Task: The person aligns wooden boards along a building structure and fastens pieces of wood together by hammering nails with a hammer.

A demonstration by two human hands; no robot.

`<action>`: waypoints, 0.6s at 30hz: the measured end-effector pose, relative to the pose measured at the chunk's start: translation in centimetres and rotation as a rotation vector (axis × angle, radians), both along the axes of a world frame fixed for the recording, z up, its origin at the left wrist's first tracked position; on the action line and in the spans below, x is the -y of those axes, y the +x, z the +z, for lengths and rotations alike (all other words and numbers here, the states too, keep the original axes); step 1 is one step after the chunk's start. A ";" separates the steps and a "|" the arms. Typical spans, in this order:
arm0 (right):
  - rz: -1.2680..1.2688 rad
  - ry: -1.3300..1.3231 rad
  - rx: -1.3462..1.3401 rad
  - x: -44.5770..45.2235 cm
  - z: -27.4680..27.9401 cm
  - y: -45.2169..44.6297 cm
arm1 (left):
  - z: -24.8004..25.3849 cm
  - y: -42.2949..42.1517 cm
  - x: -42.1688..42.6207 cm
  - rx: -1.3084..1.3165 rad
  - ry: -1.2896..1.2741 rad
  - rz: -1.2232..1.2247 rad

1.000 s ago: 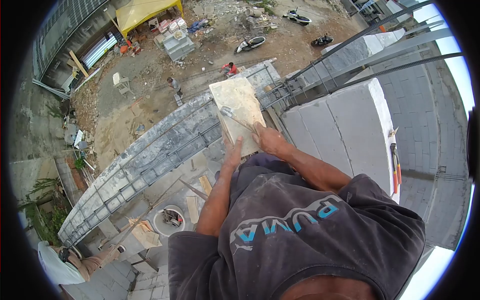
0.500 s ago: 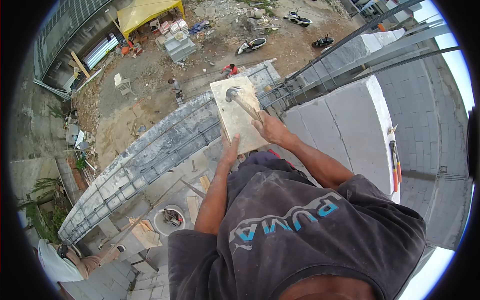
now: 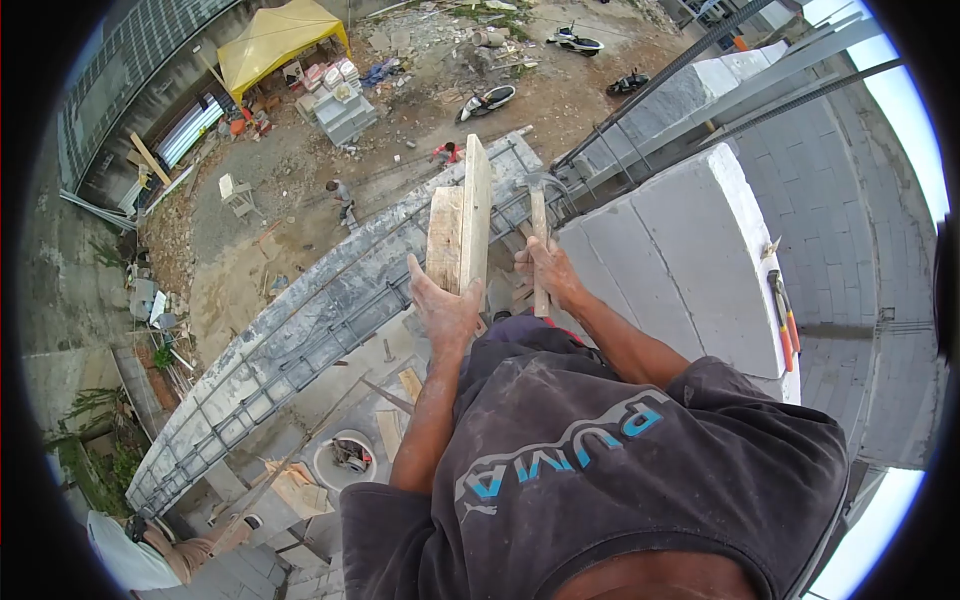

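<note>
My left hand (image 3: 446, 312) grips the near end of a wooden board (image 3: 477, 210), which stands on edge in front of my body. Against the board's left face sits a shorter wood piece (image 3: 445, 235); how the two are joined does not show. The thumb lies to the left, and part of the grip is hidden by the wood. My right hand (image 3: 552, 270) is closed round the wooden handle of a claw hammer (image 3: 540, 215). The hammer's head points away from me, right of the board and apart from it.
A rebar cage (image 3: 290, 345) runs along the wall edge ahead, with ground far below. On the right are a block wall (image 3: 650, 240) and red-handled pliers (image 3: 785, 320). A bucket (image 3: 345, 458) stands below left, near another person (image 3: 140, 550).
The board has turned from its broad face up to on edge, exposing the shorter wood piece. The hammer has moved off the board to its right.
</note>
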State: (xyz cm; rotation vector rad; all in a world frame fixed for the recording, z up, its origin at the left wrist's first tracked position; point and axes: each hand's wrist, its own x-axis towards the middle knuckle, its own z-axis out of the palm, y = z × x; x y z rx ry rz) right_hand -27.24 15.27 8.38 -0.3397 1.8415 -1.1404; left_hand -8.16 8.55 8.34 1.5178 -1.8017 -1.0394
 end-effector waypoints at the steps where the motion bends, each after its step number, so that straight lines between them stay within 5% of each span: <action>1: -0.041 0.001 0.076 0.1 -0.7 -0.2 | 1.3 0.0 0.1 0.048 -0.061 -0.015; 7: -0.177 0.008 0.498 2.3 -3.1 0.1 | 4.6 -0.9 -1.4 0.045 -0.378 -0.101; 11: -0.220 -0.392 0.920 4.5 -6.4 0.8 | 6.2 -1.0 -2.2 0.019 -0.467 -0.151; 18: -0.134 -0.512 0.979 5.8 -5.7 1.6 | 6.9 -0.4 -3.3 0.052 -0.341 -0.230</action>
